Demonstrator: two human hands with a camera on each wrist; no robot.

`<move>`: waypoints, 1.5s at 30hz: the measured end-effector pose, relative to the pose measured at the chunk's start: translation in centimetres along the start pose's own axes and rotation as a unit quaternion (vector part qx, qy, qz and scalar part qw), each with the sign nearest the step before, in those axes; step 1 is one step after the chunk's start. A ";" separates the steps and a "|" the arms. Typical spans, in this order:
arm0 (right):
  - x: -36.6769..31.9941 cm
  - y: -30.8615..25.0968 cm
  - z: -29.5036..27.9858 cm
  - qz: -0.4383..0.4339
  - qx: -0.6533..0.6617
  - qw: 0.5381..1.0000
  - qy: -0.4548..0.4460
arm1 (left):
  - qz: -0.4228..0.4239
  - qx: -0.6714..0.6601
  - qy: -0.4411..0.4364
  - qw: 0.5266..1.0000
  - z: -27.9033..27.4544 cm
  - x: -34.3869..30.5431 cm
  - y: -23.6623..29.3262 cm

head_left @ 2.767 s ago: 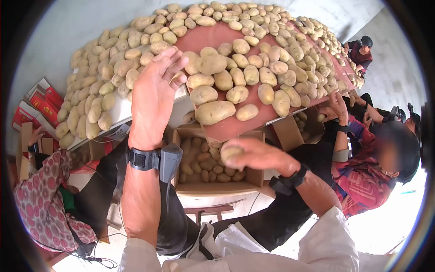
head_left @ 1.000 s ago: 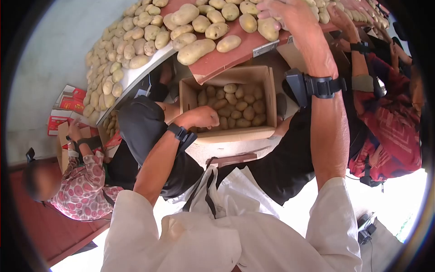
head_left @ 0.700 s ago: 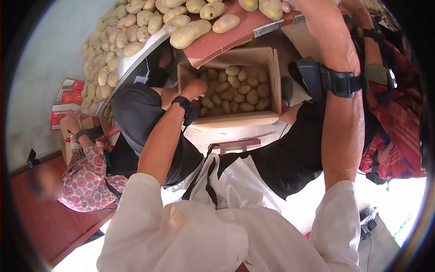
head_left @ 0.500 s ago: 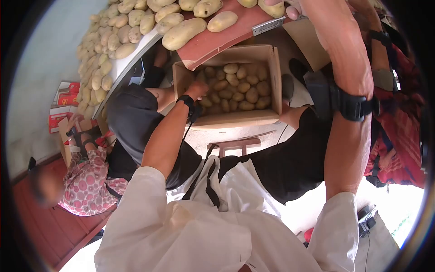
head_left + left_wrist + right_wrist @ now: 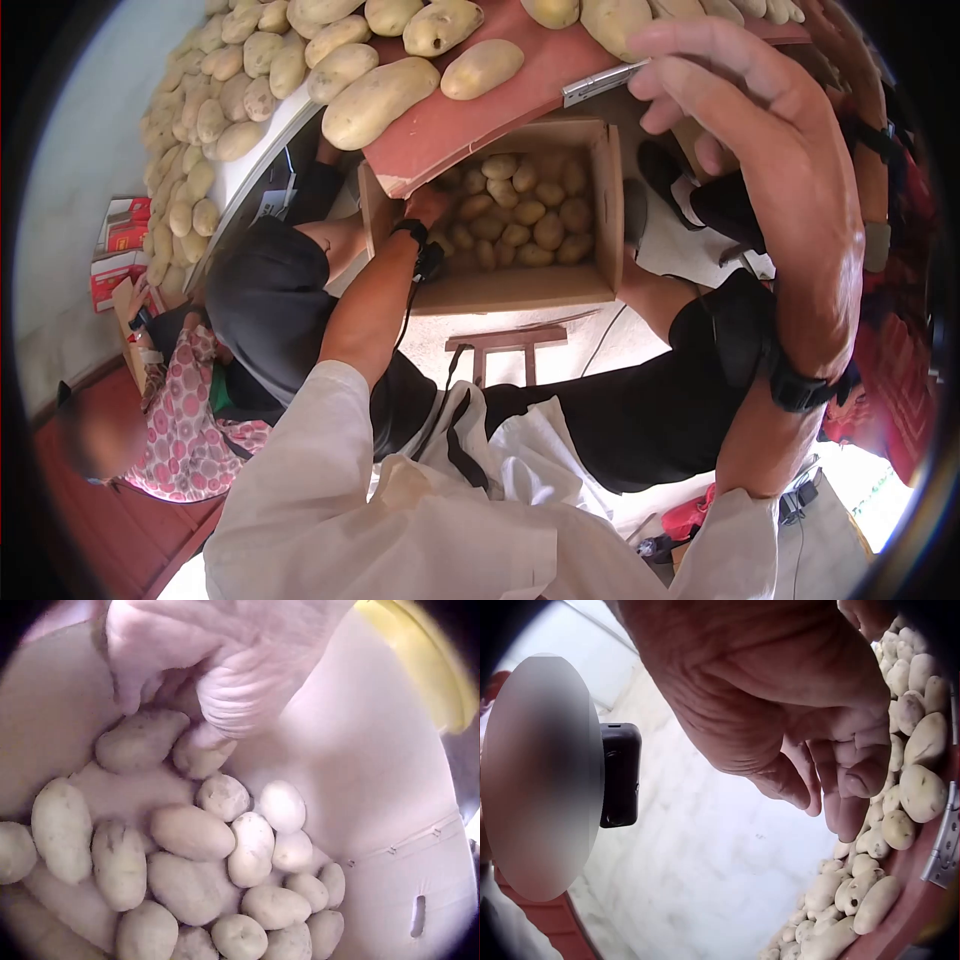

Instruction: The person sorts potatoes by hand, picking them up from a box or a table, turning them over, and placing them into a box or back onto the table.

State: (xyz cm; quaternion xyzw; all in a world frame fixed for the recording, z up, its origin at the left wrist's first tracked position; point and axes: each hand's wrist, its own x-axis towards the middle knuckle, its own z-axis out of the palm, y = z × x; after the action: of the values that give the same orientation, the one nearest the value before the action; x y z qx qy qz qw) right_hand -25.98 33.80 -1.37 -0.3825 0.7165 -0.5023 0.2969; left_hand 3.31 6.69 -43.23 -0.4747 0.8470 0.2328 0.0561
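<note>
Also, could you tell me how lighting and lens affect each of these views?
Head view: rounded black border, white glare at lower right, left hand in shadow; left wrist view: pinkish cast, carton walls bowed; right wrist view: pale wall nearly washed out.

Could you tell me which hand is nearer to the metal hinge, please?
Right. The right hand is raised beside the hinge; the left hand is down in the cardboard box.

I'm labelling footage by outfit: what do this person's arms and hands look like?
The left hand and right hand wear no gloves. White sleeves end near the elbows. Each wrist has a black strap; at the left one sit a small dark device and a thin black cable.
</note>
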 end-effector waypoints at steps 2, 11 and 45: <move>0.0 0.4 0.0 0.013 -0.001 1.000 -0.004 | 0.050 -0.008 0.007 0.999 0.2 0.8 0.3; 0.1 -0.3 1.4 0.055 -0.006 0.998 -0.004 | -0.034 0.033 -0.056 0.997 -1.5 -0.8 2.2; 1.0 2.0 1.6 -0.001 -0.048 0.996 -0.079 | -0.095 -0.067 -0.236 0.965 -2.6 -0.3 2.9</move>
State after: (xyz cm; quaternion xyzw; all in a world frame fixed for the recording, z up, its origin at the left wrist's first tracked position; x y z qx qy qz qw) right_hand -25.67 32.59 -3.78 -0.4353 0.7138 -0.4357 0.3336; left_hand 1.44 7.03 -39.86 -0.4873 0.7430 0.3884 0.2443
